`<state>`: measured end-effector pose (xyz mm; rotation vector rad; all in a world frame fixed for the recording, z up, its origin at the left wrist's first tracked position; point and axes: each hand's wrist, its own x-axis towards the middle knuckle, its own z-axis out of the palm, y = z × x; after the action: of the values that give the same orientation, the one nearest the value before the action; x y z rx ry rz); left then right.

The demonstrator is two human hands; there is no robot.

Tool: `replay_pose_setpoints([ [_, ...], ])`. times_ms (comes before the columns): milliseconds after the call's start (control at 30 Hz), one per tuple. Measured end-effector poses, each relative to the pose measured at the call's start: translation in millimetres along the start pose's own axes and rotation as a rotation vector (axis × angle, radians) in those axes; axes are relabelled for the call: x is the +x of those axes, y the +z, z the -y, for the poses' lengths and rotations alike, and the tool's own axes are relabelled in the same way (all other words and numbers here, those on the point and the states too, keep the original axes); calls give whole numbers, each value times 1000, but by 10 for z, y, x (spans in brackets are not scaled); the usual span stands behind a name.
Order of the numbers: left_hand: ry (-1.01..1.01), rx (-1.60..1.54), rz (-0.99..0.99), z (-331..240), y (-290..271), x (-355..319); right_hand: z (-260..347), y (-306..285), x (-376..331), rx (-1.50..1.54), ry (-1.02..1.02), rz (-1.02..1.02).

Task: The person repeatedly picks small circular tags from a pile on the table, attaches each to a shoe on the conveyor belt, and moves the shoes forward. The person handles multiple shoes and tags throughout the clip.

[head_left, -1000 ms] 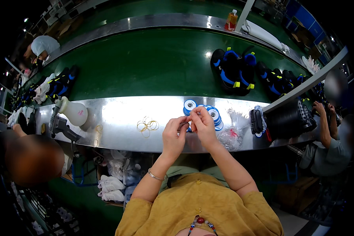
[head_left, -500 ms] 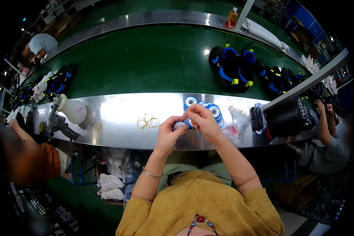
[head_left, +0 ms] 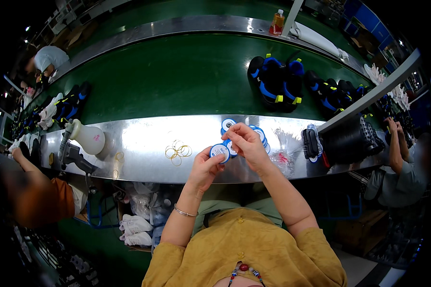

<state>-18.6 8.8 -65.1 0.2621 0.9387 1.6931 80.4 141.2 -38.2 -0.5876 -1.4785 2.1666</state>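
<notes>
Between the thumb and fingers of my left hand (head_left: 204, 169), a round white tag with a blue rim (head_left: 219, 151) is held up, printed side showing. My right hand (head_left: 248, 145) is just to the right of it, thumb and fingertips pinched together; anything between them is too small to make out. Behind and beside that hand, a loose pile of similar round tags (head_left: 229, 123) lies on the metal bench, partly covered by my fingers. Several thin yellow loops (head_left: 178, 153) lie to the left of my hands. A bundle of clear plastic strands (head_left: 285, 152) lies on the right.
A spray gun (head_left: 73, 154) with a white cup stands at the left. Black-and-blue shoes (head_left: 275, 86) rest on the green surface beyond the bench (head_left: 139, 138). On the right are a black container (head_left: 352, 143) and a slanted grey post (head_left: 378, 88). Other people work at both sides.
The round tag in my left hand has turned from tilted to facing up. My right hand stays pinched close by. The whole view has shifted slightly.
</notes>
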Motion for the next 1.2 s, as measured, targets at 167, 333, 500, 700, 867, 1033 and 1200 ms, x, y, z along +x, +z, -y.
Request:
replay_pose_setpoints([
  [167, -24, -48, -9, 17, -72, -12, 66, -15, -9, -10, -52, 10],
  [333, 115, 236, -182, -68, -215, -36, 200, -77, -52, 121, -51, -28],
  [500, 665, 1310, -443, -167, -861, 61, 414, -212, -91, -72, -144, -116],
  [700, 607, 1886, -513, -365, -789, 57, 621, -842, -108, -244, -162, -259],
  [867, 769, 1940, -550, -400, -657, 202, 539, -1519, 40, -669, -270, -414],
  [1033, 864, 1478, -218, -444, -32, 585, 478, -1682, 272, -758, -251, -388],
  [1200, 686, 1246, 81, -276, 683, 1117, 337, -1871, 528, -514, -254, -344],
])
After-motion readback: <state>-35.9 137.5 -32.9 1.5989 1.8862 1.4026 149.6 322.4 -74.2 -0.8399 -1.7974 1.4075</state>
